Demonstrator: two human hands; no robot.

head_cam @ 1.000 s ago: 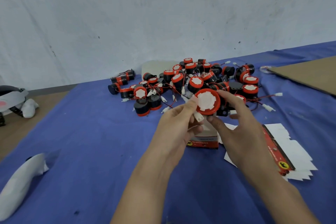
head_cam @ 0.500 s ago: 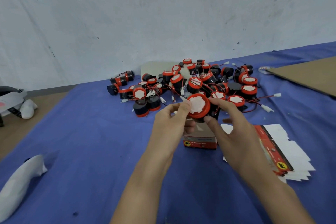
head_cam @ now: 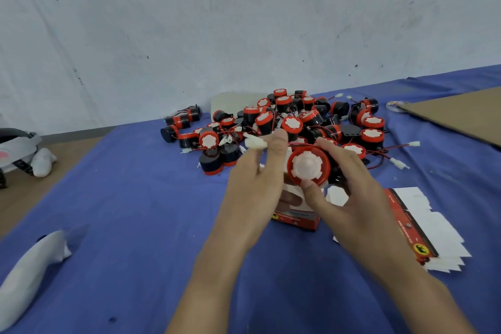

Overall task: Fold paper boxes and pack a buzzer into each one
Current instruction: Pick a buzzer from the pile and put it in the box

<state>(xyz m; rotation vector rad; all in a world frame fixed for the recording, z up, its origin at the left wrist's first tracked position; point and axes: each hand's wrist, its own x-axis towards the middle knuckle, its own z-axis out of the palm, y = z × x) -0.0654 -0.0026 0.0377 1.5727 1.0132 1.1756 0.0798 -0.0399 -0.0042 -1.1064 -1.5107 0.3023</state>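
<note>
At frame centre, just above a small red box (head_cam: pixel 296 218), the right hand (head_cam: pixel 352 192) grips a buzzer (head_cam: pixel 307 167), white face toward the camera, axis running away, while the left hand (head_cam: pixel 252 184) pinches a white plug (head_cam: pixel 254 142) before the heaped buzzers (head_cam: pixel 298 122).

A cardboard sheet (head_cam: pixel 461 116) lies on the blue cloth (head_cam: pixel 135 198).

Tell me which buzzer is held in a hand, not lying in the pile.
The buzzer gripped by the right hand, its red-rimmed white face toward the camera; the others lie piled behind.
</note>
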